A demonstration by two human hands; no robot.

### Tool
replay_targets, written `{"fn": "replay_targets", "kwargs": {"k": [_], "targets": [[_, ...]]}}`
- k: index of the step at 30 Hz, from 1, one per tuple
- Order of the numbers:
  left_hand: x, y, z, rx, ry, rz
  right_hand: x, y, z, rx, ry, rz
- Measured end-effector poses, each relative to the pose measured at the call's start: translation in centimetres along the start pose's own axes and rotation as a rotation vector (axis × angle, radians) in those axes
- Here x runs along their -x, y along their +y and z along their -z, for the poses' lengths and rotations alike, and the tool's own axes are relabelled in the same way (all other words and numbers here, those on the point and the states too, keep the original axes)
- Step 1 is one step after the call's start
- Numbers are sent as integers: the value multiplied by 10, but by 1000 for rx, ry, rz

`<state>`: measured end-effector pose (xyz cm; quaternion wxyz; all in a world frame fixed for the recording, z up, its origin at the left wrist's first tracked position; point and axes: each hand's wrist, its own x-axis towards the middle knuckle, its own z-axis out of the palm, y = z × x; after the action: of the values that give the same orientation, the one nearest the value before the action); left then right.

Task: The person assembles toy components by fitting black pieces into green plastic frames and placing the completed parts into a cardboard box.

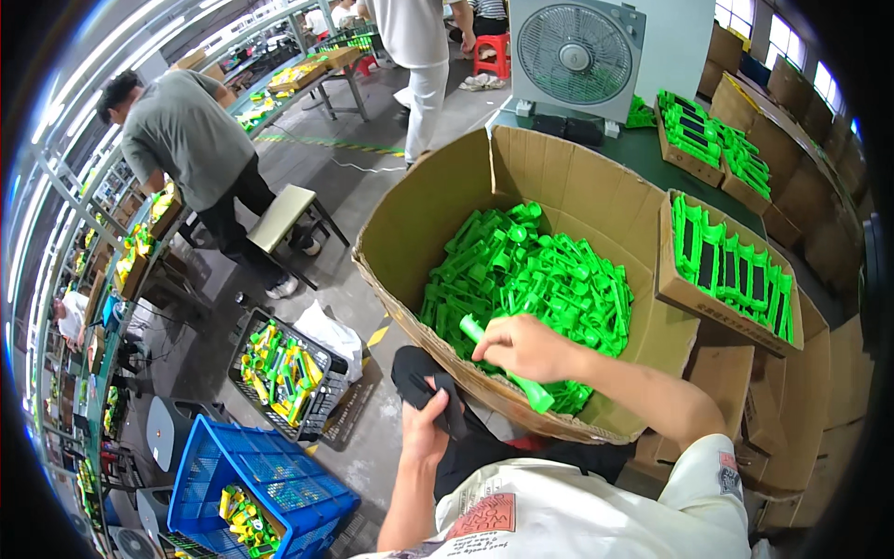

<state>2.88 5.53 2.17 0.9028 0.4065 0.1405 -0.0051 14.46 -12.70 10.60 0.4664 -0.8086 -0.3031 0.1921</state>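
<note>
My right hand (533, 348) is closed around a bright green plastic piece (535, 395), whose ends stick out on both sides of the fingers. It is above the near side of a big open cardboard box (410, 219). Inside the box lies a heap of loose green plastic parts (521, 265), several with round cup-like ends. My left hand (424, 430) is near my knee, just outside the box, with its fingers closed on a flat black piece (453, 410). What exactly the black piece is, I cannot make out.
At the right, a shallow carton (666, 247) holds green parts with black panels. A fan (575, 58) stands beyond the box. To the left are a black crate (312, 410), a blue crate (200, 466) and a stool (282, 216). A person (191, 140) works at a bench.
</note>
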Motion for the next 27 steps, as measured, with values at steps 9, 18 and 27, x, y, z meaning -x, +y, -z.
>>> {"fn": "replay_targets", "kwargs": {"k": [9, 18, 27], "targets": [[-12, 5, -56, 19, 92, -62, 44, -16, -22, -24, 128, 8], [-8, -4, -61, -33, 41, -34, 47, -1, -26, -129, 174, -130], [21, -17, -43, -266, 221, -159, 68, -24, -23, 70, 630, -30]]}}
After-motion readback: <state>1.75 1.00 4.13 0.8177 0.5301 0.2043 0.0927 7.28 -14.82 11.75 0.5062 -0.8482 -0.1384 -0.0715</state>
